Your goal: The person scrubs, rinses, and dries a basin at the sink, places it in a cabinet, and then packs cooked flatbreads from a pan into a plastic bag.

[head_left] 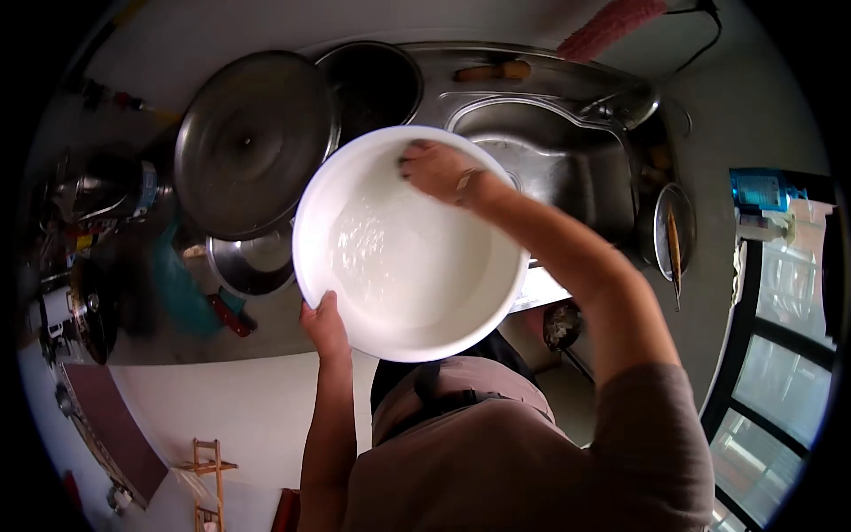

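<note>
A large white basin (417, 266) is tilted in front of my body, with wet, shiny streaks on its inner surface. My left hand (325, 328) grips its lower left rim, thumb over the edge. Inside the basin, my right hand (439, 173) presses against the far wall with its fingers curled. Something dark shows at those fingertips, too blurred to name. Behind the basin lies the metal sink (576, 168), partly covered by it.
A large round metal lid (253, 142) and a dark pot (377, 84) stand at the back left. A steel bowl (248, 266) and a red-handled tool (232, 315) lie on the left counter. A blue bottle (760, 190) stands near the window at right.
</note>
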The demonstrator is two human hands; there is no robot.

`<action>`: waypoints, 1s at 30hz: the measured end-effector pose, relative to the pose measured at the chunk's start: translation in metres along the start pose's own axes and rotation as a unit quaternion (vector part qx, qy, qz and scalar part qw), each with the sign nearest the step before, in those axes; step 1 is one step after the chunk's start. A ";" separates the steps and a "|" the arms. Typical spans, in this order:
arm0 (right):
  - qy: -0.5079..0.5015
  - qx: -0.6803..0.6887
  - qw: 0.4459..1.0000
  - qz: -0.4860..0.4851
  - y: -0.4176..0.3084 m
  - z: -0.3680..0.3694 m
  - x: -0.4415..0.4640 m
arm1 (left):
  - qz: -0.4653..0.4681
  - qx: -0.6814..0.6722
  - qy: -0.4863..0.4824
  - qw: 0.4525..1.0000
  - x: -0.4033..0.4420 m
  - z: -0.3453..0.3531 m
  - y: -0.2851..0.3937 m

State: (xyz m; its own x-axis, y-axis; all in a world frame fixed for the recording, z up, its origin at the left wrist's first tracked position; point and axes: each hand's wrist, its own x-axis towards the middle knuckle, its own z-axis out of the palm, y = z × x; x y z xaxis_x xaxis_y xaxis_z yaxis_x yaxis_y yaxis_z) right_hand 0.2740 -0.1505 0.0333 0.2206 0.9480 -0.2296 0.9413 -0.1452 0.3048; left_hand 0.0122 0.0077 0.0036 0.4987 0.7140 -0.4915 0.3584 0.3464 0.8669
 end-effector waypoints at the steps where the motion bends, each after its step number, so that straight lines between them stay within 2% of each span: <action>1: -0.029 0.021 0.999 -0.011 0.009 0.001 -0.016 | 0.013 -0.007 -0.001 1.000 0.002 -0.001 -0.004; 4: -0.115 0.050 0.992 -0.027 0.013 -0.013 -0.071 | 0.010 -0.065 -0.001 0.998 -0.001 0.002 -0.002; 6: -0.111 0.149 0.982 -0.018 -0.007 -0.011 -0.109 | -0.003 -0.061 0.012 0.998 -0.001 0.002 -0.002; 8: -0.134 0.181 0.974 0.026 -0.050 -0.022 -0.130 | -0.020 -0.054 0.032 0.998 -0.005 0.005 0.006; 10: -0.252 0.239 0.935 0.077 -0.113 -0.013 -0.133 | -0.012 -0.041 0.037 0.998 -0.003 0.002 0.004; 12: -0.175 0.509 0.843 0.009 -0.156 -0.016 -0.110 | -0.002 -0.027 0.035 0.999 -0.001 0.001 0.000; 14: -0.107 0.596 0.796 0.008 -0.184 -0.035 -0.061 | 0.007 -0.021 0.030 0.999 0.001 0.000 -0.003; 16: 0.064 0.650 0.757 0.025 -0.203 -0.023 -0.007 | 0.012 -0.008 0.036 0.999 0.002 -0.001 -0.005; 18: 0.267 0.516 0.812 0.056 -0.205 0.013 0.045 | 0.001 0.000 0.030 1.000 -0.002 0.002 0.004; 20: 0.221 0.358 0.904 0.078 -0.160 0.024 0.062 | 0.012 0.004 0.015 1.000 0.000 0.001 0.001; 22: 0.125 0.279 0.947 0.100 -0.112 0.031 0.055 | 0.000 0.001 0.016 1.000 -0.003 0.004 0.007; 24: 0.101 0.216 0.960 0.148 -0.082 0.043 0.029 | -0.012 -0.007 0.016 1.000 -0.005 0.007 0.009; 26: 0.015 0.206 0.957 0.201 -0.071 0.033 -0.009 | -0.018 -0.019 0.018 0.999 -0.005 0.006 0.010; 28: -0.094 0.194 0.954 0.208 -0.076 0.025 -0.041 | -0.010 -0.025 0.014 1.000 -0.004 0.004 0.005; 30: -0.137 0.139 0.957 0.215 -0.105 0.022 -0.066 | 0.000 -0.032 0.010 0.999 -0.001 0.003 0.001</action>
State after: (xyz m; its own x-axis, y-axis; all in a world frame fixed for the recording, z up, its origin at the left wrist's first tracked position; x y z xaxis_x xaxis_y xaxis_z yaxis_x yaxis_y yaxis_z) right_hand 0.1662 -0.2042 -0.0041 0.6250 0.6796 -0.3841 0.7721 -0.6107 0.1757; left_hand 0.0143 0.0054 0.0046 0.4820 0.7264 -0.4900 0.3072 0.3836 0.8709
